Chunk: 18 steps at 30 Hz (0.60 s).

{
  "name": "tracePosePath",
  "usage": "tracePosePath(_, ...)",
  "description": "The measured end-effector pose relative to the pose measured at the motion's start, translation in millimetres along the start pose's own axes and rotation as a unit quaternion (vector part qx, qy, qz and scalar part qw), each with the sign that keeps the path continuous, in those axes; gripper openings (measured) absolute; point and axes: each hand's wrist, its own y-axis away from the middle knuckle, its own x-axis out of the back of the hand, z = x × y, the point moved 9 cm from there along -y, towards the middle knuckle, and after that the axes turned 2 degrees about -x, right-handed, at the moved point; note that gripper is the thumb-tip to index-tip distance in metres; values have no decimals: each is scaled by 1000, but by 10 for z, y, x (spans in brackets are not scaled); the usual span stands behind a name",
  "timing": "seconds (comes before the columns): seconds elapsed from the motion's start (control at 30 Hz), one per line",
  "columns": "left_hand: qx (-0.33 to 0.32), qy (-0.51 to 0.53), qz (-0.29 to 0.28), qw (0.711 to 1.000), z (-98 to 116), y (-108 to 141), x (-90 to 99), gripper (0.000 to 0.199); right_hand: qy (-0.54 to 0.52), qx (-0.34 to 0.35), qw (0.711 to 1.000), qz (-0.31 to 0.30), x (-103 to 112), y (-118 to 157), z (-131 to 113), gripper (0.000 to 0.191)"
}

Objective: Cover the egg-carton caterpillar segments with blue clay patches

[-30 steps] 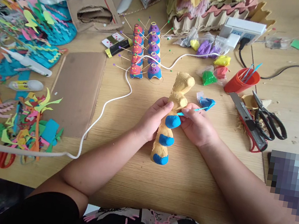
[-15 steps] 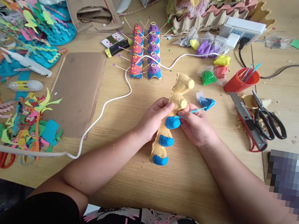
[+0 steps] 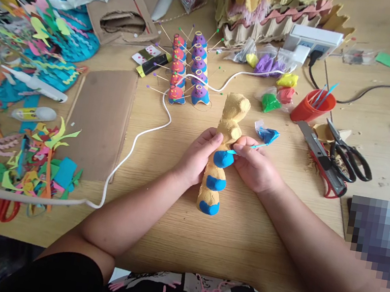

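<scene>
A yellow egg-carton strip is held upright over the table, its lower three bumps capped with blue clay and the upper two bare. My left hand grips the strip's left edge, thumb on its front. My right hand pinches a thin light-blue tool, whose tip touches the top of the third bump's blue clay. A small bag of blue clay lies just beyond my right hand.
Two painted carton caterpillars stand behind, with a white cable running past. Scissors, a cutter and a red cup are at right. Paper scraps and cardboard lie left. A person's hand shows at far left.
The strip has turned slightly in my left hand, so its bumps face more toward me. The light-blue tool has tilted a little flatter in my right hand.
</scene>
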Motion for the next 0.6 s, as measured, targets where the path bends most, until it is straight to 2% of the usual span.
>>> tracePosePath(0.1, 15, -13, 19, 1000, -28, -6, 51, 52, 6, 0, 1000, -4, -21, -2, 0, 53)
tracePosePath(0.27, 21, -4, -4, 1000, -35, -4, 8, 56, 4, -5, 1000, -12, -28, -1, 6, 52)
tracePosePath(0.5, 35, -10, 18, 999, -25, 22, 8, 53, -10, -3, 1000, -11, -16, -1, -1, 52)
tracePosePath(0.6, 21, 0, 1, 1000, -14, 16, -7, 54, -4, -7, 1000, -7, -17, -7, 14, 53)
